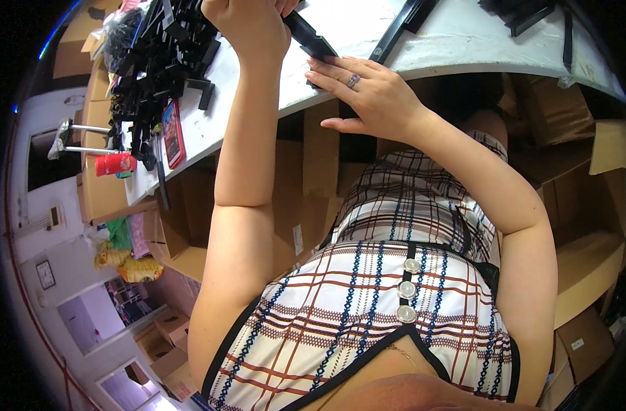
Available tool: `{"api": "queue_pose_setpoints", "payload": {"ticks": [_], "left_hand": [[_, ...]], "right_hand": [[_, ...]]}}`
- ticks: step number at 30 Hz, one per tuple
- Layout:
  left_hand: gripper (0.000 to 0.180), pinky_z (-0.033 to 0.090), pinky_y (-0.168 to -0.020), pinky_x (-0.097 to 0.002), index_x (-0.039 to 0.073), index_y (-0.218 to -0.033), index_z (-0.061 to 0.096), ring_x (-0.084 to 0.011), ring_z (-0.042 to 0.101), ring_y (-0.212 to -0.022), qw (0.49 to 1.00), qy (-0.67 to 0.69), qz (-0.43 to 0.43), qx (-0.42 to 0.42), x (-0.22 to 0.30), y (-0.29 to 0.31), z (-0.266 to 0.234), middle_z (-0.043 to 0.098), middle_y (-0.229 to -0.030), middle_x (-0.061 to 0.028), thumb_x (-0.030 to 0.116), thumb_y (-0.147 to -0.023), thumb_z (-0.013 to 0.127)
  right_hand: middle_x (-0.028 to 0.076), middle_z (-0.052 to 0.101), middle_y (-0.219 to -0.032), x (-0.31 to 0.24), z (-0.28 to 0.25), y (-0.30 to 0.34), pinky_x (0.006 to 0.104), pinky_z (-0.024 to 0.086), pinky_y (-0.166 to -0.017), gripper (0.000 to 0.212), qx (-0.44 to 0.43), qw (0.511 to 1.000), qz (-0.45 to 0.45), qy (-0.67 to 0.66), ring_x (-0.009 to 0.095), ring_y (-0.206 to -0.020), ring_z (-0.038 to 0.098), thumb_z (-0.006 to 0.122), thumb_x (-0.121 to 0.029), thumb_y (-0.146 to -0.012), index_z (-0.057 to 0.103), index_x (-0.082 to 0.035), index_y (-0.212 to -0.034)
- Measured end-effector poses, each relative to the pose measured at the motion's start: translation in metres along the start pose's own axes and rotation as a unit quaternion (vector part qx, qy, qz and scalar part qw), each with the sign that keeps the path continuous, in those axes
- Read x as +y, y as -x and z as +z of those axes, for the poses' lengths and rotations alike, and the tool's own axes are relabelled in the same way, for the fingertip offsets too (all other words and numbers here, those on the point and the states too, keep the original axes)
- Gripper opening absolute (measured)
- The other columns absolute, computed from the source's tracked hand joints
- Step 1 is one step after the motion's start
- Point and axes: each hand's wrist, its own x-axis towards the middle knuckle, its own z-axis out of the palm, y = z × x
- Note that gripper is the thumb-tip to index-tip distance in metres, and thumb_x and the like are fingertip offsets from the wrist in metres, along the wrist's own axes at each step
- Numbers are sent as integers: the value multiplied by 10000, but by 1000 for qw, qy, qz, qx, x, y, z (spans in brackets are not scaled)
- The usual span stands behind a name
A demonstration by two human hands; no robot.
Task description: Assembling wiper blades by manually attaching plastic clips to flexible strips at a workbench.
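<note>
Slim black notched piece [313, 41], slanting down rightward, near the edge of white tabletop [350, 26]

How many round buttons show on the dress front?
3, in a row down the dress: waist-side button, middle button and neckline-side button. Any further ones could be hidden in the folds.

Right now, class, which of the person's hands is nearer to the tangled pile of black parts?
Left. The left hand is just right of the pile; the right hand is farther right, by the white table's front edge.
</note>
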Motion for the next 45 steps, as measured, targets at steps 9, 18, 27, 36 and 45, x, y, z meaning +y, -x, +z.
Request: {"api": "queue_pose_setpoints", "payload": {"ticks": [9,18,27,36,45], "left_hand": [[467,241,-336,-219,139,-593,470,-68,333,-331,997,43,-5,-64,8,1,9,378,-431,38,399,-958,601],[468,228,-330,-220,140,-596,463,-67,307,-318,999,35,-8,-39,-1,3,3,360,-426,40,401,-963,590],[468,216,-327,-235,147,-601,435,-74,284,-318,997,59,-32,-40,4,4,2,336,-425,41,399,-964,588],[460,196,-331,-227,142,-607,447,-65,272,-319,855,464,-223,56,22,11,24,339,-425,43,392,-967,587],[440,199,-322,-225,126,-641,459,-68,270,-327,991,118,-6,-60,9,18,1,351,-452,31,371,-1002,521]], "right_hand": [[74,552,-1373,2,-2,2,383,433,-1064,682,-2,1000,-1,0,223,-1291,507,591,-580,-878,507,-127,-1381],[62,639,-1187,3,-25,-12,369,512,-903,465,88,994,58,2,219,-1138,581,691,-404,-857,611,-93,-1193],[76,692,-786,25,-16,-44,364,506,-781,189,47,974,200,-91,221,-862,605,718,-221,-830,739,-83,-957],[55,665,-793,13,-15,-44,331,512,-639,150,98,977,175,-71,246,-696,623,696,-198,-836,702,-97,-947],[79,668,-763,8,-21,-40,346,534,-657,128,102,975,179,-87,237,-737,667,677,-204,-852,709,-108,-929]]}}
